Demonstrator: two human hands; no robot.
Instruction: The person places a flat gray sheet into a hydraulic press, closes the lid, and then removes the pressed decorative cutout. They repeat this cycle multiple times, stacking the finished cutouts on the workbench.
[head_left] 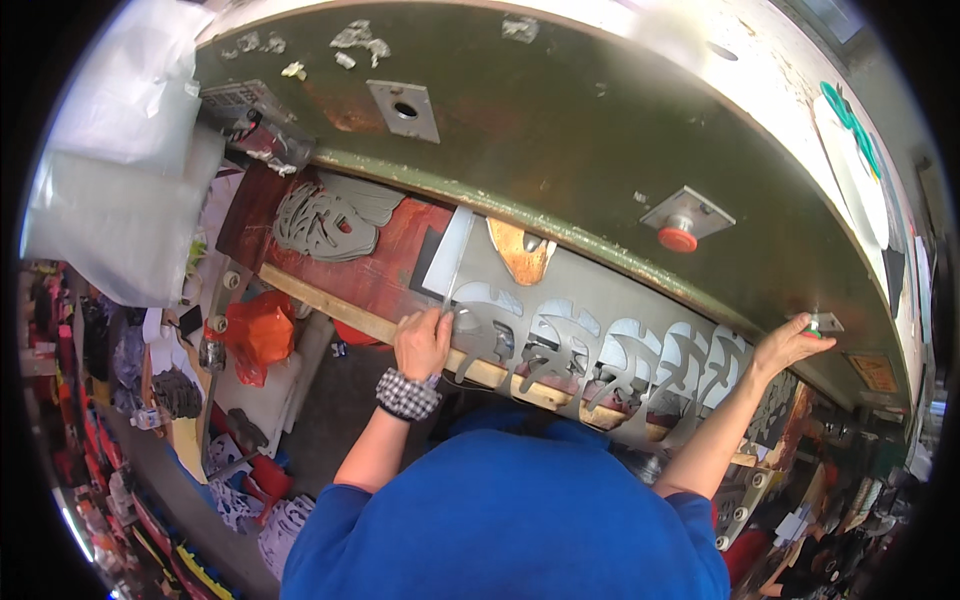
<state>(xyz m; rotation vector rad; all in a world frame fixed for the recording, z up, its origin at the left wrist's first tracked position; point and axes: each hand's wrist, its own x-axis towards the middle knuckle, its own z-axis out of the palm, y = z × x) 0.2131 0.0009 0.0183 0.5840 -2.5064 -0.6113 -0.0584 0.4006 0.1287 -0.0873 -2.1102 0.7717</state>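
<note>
My left hand (422, 343), with a black-and-white checked band at the wrist, is closed at the left end of a long grey sheet (600, 285), its fingertips pinching the sheet's edge. Curved openings run along the sheet's near side, with narrow strips hanging between them over a wooden rail (375, 322). On the sheet, right of that hand, lies an orange-brown curved cutting die (520, 252). My right hand (790, 347) reaches up to the machine's panel, fingers extended, and touches a green button (814, 326) there. Its fingers hold nothing.
A large green machine beam (560, 120) spans the far side, bearing a red button (678, 236). Grey cut pieces (325, 222) are heaped on the red board (400, 245) at left. Clear plastic (120, 190) hangs far left; an orange bag (260, 335) sits below the rail.
</note>
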